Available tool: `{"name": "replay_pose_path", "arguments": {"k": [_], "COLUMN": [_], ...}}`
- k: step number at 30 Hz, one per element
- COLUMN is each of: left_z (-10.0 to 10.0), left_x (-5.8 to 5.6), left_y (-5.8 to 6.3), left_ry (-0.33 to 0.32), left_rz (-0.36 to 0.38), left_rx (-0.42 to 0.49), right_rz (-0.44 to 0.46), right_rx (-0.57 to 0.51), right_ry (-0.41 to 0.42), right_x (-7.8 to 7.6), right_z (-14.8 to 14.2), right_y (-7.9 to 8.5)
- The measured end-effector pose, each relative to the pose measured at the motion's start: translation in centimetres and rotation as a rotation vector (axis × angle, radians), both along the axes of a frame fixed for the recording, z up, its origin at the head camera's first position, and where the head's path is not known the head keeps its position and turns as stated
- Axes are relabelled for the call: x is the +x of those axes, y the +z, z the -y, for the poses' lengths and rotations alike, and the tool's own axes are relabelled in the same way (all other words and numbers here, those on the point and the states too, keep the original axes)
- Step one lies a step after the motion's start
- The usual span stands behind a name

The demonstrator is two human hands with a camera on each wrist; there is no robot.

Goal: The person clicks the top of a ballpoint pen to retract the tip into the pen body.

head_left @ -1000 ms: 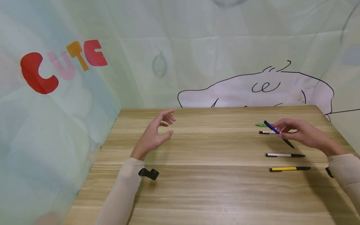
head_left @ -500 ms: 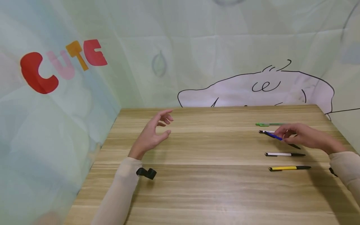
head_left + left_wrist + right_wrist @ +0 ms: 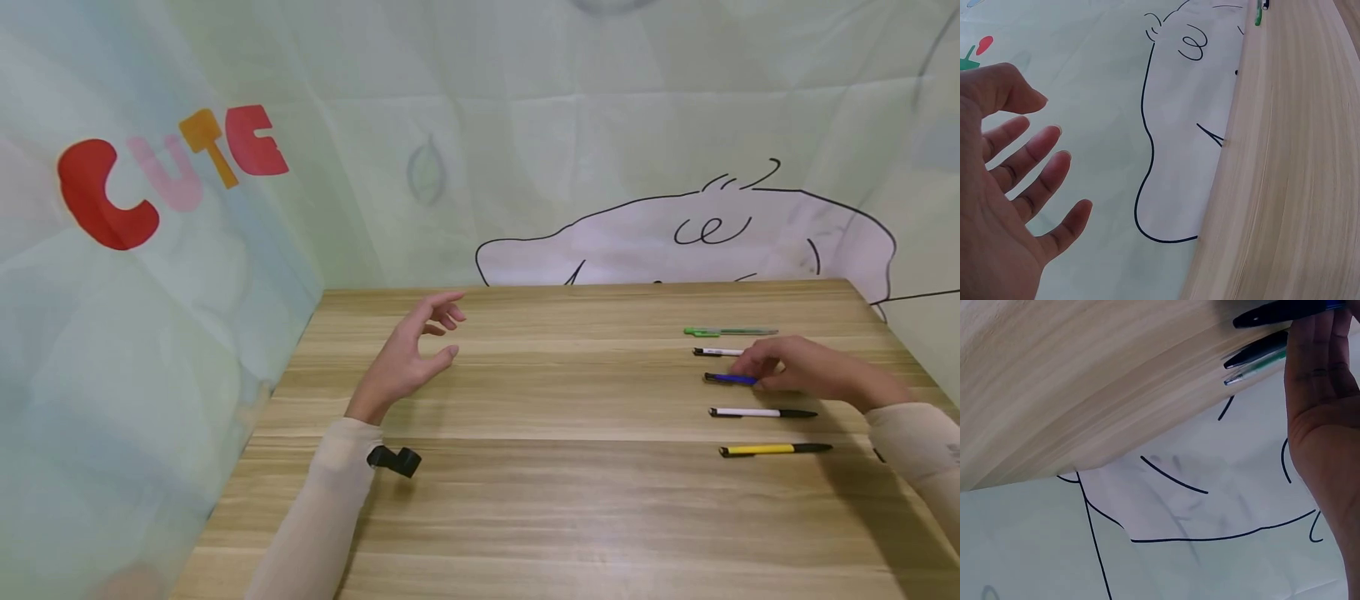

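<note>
On the right of the head view my right hand (image 3: 813, 368) pinches a blue pen (image 3: 726, 379) by its middle, low over the table. The pen lies level, its black clip end pointing left, the fingers hiding its other half. In the right wrist view the pen's dark front end (image 3: 1266, 315) sticks out past the fingers. Just behind it lies a white pen (image 3: 712, 352), partly covered by the hand. My left hand (image 3: 405, 358) hovers over the left side, fingers loosely bent and thumb apart, holding nothing.
A green pen (image 3: 731, 332) lies farthest back in the row. Nearer the front are another white pen (image 3: 753, 412) with a black grip and a yellow pen (image 3: 768, 450). A printed cloth (image 3: 375, 167) hangs along the back and left of the wooden table (image 3: 540, 500).
My right hand has lowered the blue pen and turned it from slanted to level, in line between the two white pens. The left hand has stayed nearly still.
</note>
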State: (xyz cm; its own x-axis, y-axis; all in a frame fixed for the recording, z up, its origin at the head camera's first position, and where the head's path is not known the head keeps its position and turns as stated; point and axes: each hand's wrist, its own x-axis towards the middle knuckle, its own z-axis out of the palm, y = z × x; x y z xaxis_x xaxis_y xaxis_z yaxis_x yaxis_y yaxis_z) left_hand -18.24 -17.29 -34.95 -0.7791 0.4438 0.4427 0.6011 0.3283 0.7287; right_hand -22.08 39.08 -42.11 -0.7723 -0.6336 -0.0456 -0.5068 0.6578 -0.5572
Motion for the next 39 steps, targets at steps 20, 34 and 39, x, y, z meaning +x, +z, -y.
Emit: {"name": "replay_pose_path", "arguments": {"k": [20,34,39], "left_z": [-0.1,0.8,0.7], "left_x": [-0.6,-2.5,-2.1], "left_y": [-0.6,-2.9,-2.5], "left_ry": [0.013,-0.006,0.004], "left_rz": [0.007,-0.015,-0.012], "left_rx": [-0.004,-0.005,-0.014], "right_rz": [-0.023,0.014,0.034], "right_rx": [0.077,-0.071,-0.067], "right_ry": [-0.184,-0.164,-0.123], "right_x": [0.8,3.3,4.0], "right_z": [0.2,0.7,0.8], "right_y": [0.8,0.3,0.0]}}
